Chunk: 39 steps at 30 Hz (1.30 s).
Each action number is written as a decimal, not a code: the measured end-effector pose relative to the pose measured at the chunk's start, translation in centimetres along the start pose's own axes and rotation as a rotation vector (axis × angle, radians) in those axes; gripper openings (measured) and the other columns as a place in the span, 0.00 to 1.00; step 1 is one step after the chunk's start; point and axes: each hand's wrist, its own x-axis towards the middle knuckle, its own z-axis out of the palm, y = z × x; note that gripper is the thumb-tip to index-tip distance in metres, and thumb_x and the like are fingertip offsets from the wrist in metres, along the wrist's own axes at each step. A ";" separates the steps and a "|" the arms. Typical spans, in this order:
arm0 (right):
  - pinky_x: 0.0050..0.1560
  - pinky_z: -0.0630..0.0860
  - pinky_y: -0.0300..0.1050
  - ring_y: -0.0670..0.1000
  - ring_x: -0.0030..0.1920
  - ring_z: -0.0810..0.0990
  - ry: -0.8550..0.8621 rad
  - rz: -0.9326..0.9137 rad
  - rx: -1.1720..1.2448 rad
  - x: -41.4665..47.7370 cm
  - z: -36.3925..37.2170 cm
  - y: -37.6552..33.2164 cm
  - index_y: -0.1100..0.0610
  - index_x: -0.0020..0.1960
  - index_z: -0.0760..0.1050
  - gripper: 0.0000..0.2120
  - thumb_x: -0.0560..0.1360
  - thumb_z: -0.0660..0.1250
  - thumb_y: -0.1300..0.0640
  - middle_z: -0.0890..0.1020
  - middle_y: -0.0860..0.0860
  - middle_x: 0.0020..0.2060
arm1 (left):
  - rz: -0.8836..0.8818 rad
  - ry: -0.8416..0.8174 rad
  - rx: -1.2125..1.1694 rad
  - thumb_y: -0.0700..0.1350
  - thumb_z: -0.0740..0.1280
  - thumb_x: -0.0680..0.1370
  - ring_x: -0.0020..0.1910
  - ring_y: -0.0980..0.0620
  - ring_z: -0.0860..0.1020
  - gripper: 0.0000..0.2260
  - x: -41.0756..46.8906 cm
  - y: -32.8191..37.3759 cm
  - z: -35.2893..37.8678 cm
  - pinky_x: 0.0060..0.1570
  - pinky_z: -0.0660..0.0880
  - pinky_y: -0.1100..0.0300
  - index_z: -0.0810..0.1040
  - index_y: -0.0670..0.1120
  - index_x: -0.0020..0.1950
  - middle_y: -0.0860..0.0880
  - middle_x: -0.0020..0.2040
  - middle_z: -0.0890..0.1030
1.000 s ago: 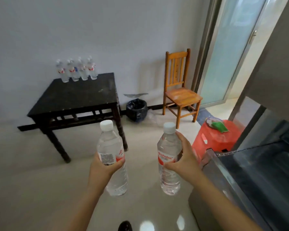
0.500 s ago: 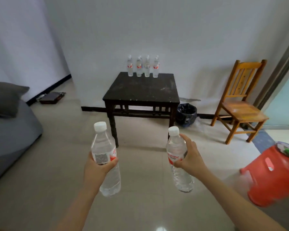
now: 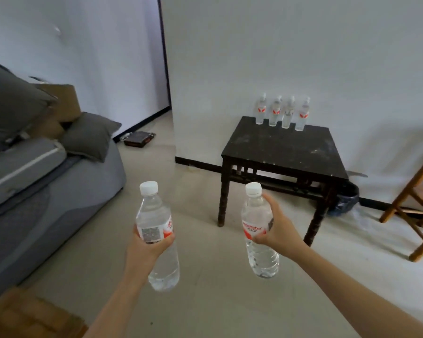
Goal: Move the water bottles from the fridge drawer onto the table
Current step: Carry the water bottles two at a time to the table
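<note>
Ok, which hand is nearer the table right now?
Right. The right hand, gripping the right bottle, is in front of the table, at its near side. The left hand, gripping the left bottle, is off to its left, over floor by the sofa.

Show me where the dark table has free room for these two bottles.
The table is bare from its near edge up to the row of four bottles. Only the back edge, by the wall, is crowded.

Left hand (image 3: 147,250) and right hand (image 3: 279,230) each grip an upright bottle above the floor (image 3: 205,308); four bottles (image 3: 282,113) stand on the dark desk (image 3: 279,152) ahead.
</note>
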 end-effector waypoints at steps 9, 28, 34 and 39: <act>0.34 0.72 0.28 0.42 0.48 0.74 -0.077 -0.081 0.095 12.9 6.8 -4.3 0.40 0.64 0.54 0.44 0.62 0.74 0.68 0.71 0.48 0.56 | 0.023 0.065 -0.010 0.59 0.73 0.50 0.43 0.54 0.81 0.34 12.5 -0.2 -3.2 0.43 0.77 0.57 0.75 0.50 0.53 0.53 0.45 0.82; 0.54 0.76 0.48 0.48 0.55 0.74 -0.136 -0.121 0.157 41.3 21.1 -8.9 0.35 0.62 0.55 0.45 0.59 0.75 0.66 0.71 0.41 0.55 | -0.040 0.201 0.110 0.41 0.78 0.63 0.45 0.49 0.81 0.22 40.4 -4.4 -10.9 0.47 0.78 0.50 0.74 0.46 0.53 0.47 0.46 0.81; 0.58 0.75 0.53 0.50 0.57 0.74 -0.069 -0.048 0.093 49.9 24.6 -10.1 0.38 0.66 0.53 0.48 0.59 0.76 0.65 0.71 0.45 0.58 | -0.019 0.130 0.079 0.40 0.77 0.64 0.44 0.50 0.80 0.22 52.0 -5.2 -11.5 0.44 0.76 0.56 0.74 0.46 0.54 0.49 0.46 0.81; 0.61 0.72 0.53 0.50 0.61 0.70 0.037 0.011 0.081 57.2 26.5 -12.1 0.40 0.67 0.53 0.48 0.60 0.77 0.64 0.69 0.46 0.61 | 0.036 0.028 0.061 0.35 0.76 0.65 0.37 0.56 0.79 0.17 63.6 -4.0 -11.6 0.38 0.73 0.61 0.75 0.49 0.47 0.52 0.40 0.80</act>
